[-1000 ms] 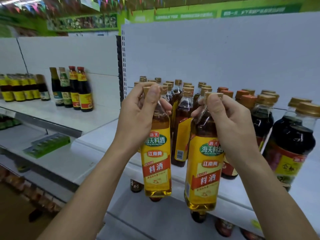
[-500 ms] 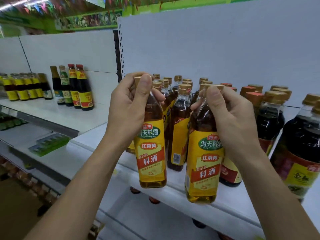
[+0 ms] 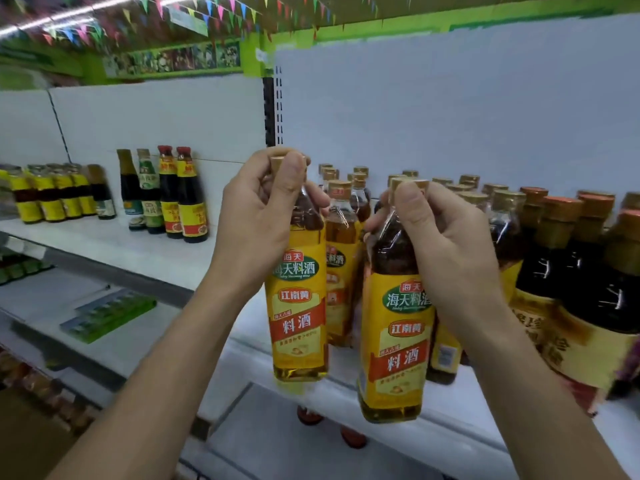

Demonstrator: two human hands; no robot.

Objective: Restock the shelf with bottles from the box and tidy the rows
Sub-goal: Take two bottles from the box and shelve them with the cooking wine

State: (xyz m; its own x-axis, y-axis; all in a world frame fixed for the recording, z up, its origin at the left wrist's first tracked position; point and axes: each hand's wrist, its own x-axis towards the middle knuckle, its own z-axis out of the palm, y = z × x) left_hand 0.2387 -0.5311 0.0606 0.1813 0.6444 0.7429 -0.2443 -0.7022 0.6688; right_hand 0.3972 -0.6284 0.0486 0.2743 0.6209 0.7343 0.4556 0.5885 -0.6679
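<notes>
Amber cooking wine in two clear bottles, one to each hand. The left hand (image 3: 256, 216) curls its fingers and thumb round the gold cap and neck of the left bottle (image 3: 298, 306); the right hand (image 3: 446, 244) grips the right bottle (image 3: 398, 341) the same way. Both bottles hang upright at the front edge of the shelf (image 3: 460, 427), labels facing out, just ahead of the stocked row (image 3: 341, 271) — whether either base touches the shelf cannot be told.

Handling, as judged: each bottle looks full, so fairly heavy for its size, stiff-walled and smooth. Glass or plastic cannot be told, so it is best treated as breakable. A neck grip gives sure purchase under the cap but lets the body swing; a slow, straight lowering suits it, and a hold on the labelled body would steady it more.

Count: two bottles in hand; about a dozen gold caps behind, the exact number hidden by overlap; at least four orange-capped dark bottles (image 3: 554, 265) to the right; four tall sauce bottles (image 3: 166, 195) on the far shelf, with about five squat yellow-labelled ones (image 3: 52, 199) beside them
</notes>
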